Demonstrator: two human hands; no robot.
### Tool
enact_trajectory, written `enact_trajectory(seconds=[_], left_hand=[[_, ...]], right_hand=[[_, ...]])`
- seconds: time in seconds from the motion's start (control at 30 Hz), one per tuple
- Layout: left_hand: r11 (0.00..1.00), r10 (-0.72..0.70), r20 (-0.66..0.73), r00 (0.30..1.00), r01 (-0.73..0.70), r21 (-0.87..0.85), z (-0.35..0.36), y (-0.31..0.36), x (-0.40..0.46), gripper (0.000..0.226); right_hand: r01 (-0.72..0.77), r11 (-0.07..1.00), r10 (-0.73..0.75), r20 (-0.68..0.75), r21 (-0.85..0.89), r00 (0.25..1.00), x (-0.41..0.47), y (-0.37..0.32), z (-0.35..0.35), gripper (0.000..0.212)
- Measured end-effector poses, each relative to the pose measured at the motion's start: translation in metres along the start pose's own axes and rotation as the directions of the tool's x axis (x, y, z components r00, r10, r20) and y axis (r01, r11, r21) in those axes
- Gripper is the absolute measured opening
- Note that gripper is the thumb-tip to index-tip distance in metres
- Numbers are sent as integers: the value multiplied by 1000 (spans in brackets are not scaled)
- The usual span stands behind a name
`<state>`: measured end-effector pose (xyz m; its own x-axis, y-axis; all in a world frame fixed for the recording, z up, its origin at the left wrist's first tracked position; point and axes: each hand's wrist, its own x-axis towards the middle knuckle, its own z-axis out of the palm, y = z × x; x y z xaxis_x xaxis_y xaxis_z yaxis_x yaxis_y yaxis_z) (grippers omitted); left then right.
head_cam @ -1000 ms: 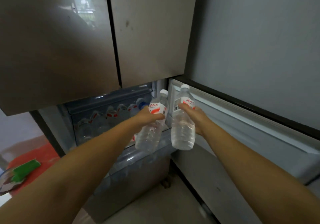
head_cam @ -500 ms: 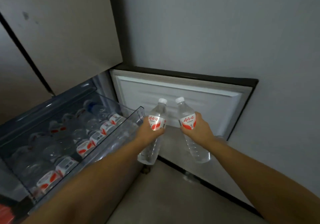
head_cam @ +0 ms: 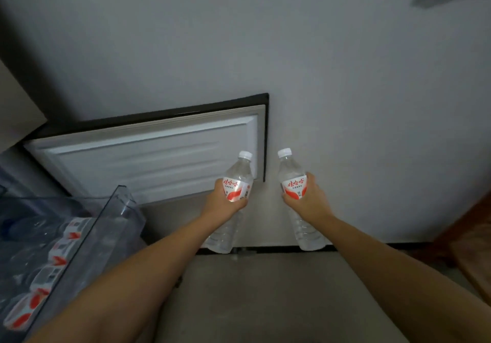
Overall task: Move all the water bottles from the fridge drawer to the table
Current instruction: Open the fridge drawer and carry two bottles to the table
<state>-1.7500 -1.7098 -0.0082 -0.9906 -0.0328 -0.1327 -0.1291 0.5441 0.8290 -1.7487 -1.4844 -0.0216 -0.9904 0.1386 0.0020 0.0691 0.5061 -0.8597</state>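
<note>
1. Our left hand grips one bottle; our right hand grips another bottle, mid-frame.
2. More bottles wait in the drawer, lower left.
3. We should carry both upright to the surface.

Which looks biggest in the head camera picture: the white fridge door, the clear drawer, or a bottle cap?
1. White fridge door, largest.
2. Clear drawer, though it is cut off by the frame edge and nearer the camera, so this is unsure.
3. Bottle cap, smallest.
</note>
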Motion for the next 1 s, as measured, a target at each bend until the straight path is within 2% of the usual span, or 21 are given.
enact_trajectory(seconds=[0.23, 0.37, 0.7, 0.8, 0.9, 1.0], left_hand=[[990, 142, 200, 970, -144, -3, 115, 87, 33, 64], [984, 173, 284, 943, -180, -2, 186, 140, 44, 65], [954, 273, 491, 828, -299, -27, 372, 254, 34, 68], [954, 271, 563, 781, -296, -48, 426, 277, 20, 67], [928, 311, 626, 715, -369, -40, 477, 298, 9, 65], [877, 373, 720, 585, -476, -68, 539, 328, -6, 63]], right_hand=[[-114, 993, 103, -228, -36, 968, 2, 70, -120, 71], [-175, 983, 147, -327, -59, 934, 2, 105, -197, 70], [-335, 942, 273, -558, -11, 784, -32, 198, -365, 75], [-386, 922, 319, -637, 36, 702, -54, 228, -399, 72], [-427, 900, 372, -671, 90, 642, -78, 251, -428, 69], [-465, 873, 414, -724, 145, 552, -105, 282, -466, 68]])
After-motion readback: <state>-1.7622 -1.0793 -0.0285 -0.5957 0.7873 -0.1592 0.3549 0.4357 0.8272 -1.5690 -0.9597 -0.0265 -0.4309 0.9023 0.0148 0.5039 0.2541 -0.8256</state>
